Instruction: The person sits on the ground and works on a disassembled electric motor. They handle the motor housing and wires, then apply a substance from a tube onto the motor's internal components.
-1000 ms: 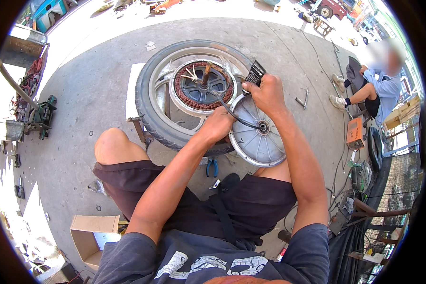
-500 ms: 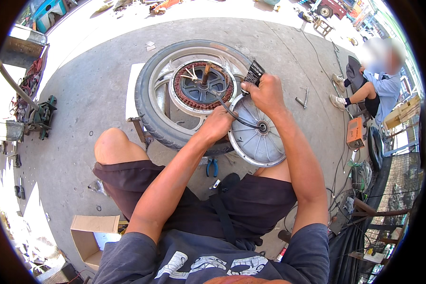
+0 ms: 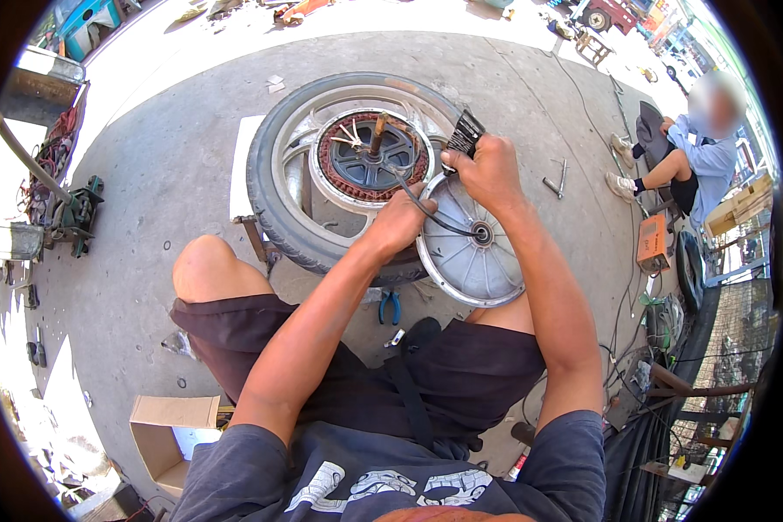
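Observation:
A spoked motor wheel (image 3: 274,209) lies on a low white stand (image 3: 245,157), its copper-wound hub (image 3: 348,174) and upright axle (image 3: 378,130) exposed. A silver round cover (image 3: 470,270) tilts against its near right side, above my right thigh. A black cable (image 3: 418,200) runs from the cover's centre toward the hub. My left hand (image 3: 398,222) is closed at the cover's left rim, by the cable. My right hand (image 3: 489,170) is closed round a black object with small white print (image 3: 465,130), over the cover's upper edge.
Blue-handled pliers (image 3: 390,306) lie below the wheel. A cardboard box (image 3: 170,409) sits lower left, a green metal tool (image 3: 83,213) left. A T-shaped wrench (image 3: 558,183), cords and an orange machine (image 3: 652,244) lie right, near a seated person (image 3: 709,174).
The cover and both my hands have shifted very slightly to the left. My grip looks the same.

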Demonstrator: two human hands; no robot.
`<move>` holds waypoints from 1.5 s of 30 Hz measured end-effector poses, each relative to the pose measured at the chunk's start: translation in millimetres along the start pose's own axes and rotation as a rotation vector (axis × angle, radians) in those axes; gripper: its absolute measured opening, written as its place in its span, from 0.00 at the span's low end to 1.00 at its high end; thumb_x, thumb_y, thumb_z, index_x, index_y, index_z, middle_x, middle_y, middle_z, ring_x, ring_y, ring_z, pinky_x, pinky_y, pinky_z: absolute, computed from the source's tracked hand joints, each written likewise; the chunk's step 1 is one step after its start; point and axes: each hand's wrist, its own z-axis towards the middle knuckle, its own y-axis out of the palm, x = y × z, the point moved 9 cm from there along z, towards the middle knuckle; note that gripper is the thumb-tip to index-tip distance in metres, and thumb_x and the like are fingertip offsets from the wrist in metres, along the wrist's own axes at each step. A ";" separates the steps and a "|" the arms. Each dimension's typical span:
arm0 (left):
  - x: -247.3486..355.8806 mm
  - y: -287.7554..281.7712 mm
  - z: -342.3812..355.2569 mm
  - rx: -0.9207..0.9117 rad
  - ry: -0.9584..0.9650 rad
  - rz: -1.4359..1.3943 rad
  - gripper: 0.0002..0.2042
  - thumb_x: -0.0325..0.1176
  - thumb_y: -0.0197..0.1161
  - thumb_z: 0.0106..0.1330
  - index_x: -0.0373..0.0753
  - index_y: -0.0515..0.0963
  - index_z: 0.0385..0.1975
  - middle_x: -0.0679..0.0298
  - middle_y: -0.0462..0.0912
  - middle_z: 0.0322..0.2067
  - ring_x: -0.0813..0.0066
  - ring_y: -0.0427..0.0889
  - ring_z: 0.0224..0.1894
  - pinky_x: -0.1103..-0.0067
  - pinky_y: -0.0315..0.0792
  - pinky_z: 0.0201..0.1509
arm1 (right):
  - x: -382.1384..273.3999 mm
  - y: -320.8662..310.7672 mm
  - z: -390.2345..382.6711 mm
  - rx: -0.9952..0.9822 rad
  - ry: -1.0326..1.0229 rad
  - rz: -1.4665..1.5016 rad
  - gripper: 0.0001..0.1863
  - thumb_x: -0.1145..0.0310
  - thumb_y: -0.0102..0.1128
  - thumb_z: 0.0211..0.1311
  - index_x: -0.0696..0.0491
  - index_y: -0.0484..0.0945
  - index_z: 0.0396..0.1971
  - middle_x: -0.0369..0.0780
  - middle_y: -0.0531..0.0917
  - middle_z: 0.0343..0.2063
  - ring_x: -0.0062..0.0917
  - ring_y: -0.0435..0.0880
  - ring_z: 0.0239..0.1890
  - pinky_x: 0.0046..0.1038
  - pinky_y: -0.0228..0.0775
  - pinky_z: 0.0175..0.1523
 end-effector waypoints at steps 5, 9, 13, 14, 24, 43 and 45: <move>-1.2 1.4 2.1 -0.036 -0.030 -0.051 0.24 0.33 0.56 0.65 0.25 0.72 0.59 0.53 0.81 0.49 0.68 0.78 0.52 0.73 0.68 0.59 | -0.4 1.4 -0.4 0.008 -0.012 0.023 0.17 0.67 0.74 0.46 0.64 0.79 0.14 0.54 0.76 0.12 0.47 0.81 0.18 0.41 0.69 0.25; -1.0 -1.7 2.2 -0.006 -0.008 -0.016 0.24 0.35 0.57 0.66 0.25 0.72 0.58 0.54 0.82 0.48 0.69 0.78 0.50 0.74 0.68 0.58 | -3.4 0.1 0.0 0.006 -0.013 0.010 0.16 0.67 0.74 0.46 0.64 0.79 0.15 0.54 0.76 0.13 0.47 0.82 0.19 0.41 0.69 0.26; 5.8 -1.5 -10.2 0.024 -0.063 -0.016 0.22 0.38 0.56 0.69 0.26 0.74 0.55 0.56 0.82 0.45 0.72 0.78 0.48 0.74 0.69 0.56 | -3.7 -1.1 -0.8 0.003 -0.005 0.011 0.16 0.67 0.74 0.46 0.64 0.79 0.15 0.54 0.77 0.13 0.47 0.82 0.19 0.41 0.69 0.26; 3.4 -1.5 -10.9 0.028 -0.063 -0.044 0.21 0.38 0.56 0.70 0.26 0.75 0.54 0.57 0.82 0.45 0.72 0.78 0.48 0.74 0.68 0.56 | -4.1 -0.7 -0.7 0.002 -0.005 0.017 0.16 0.67 0.74 0.46 0.64 0.79 0.15 0.54 0.77 0.13 0.47 0.82 0.19 0.41 0.69 0.26; -18.1 -21.0 -50.6 0.211 -0.221 -0.207 0.15 0.37 0.55 0.70 0.27 0.78 0.38 0.60 0.80 0.23 0.75 0.79 0.18 0.79 0.71 0.20 | 1.0 3.8 -0.2 0.024 -0.036 0.000 0.19 0.66 0.76 0.45 0.64 0.77 0.13 0.55 0.75 0.12 0.49 0.80 0.19 0.42 0.67 0.25; -6.4 14.8 -72.6 0.007 -0.181 -0.150 0.11 0.31 0.57 0.72 0.25 0.75 0.34 0.58 0.81 0.22 0.74 0.82 0.19 0.79 0.76 0.21 | 1.9 0.3 -0.1 0.009 0.015 0.006 0.18 0.66 0.75 0.46 0.64 0.78 0.14 0.54 0.76 0.13 0.48 0.80 0.19 0.42 0.68 0.26; -3.4 13.4 -71.3 0.014 -0.175 -0.140 0.12 0.31 0.57 0.72 0.26 0.75 0.33 0.59 0.81 0.22 0.75 0.81 0.18 0.79 0.75 0.21 | 3.1 -0.1 -0.2 0.008 0.020 -0.007 0.18 0.66 0.75 0.46 0.64 0.77 0.14 0.54 0.76 0.12 0.48 0.80 0.18 0.42 0.68 0.26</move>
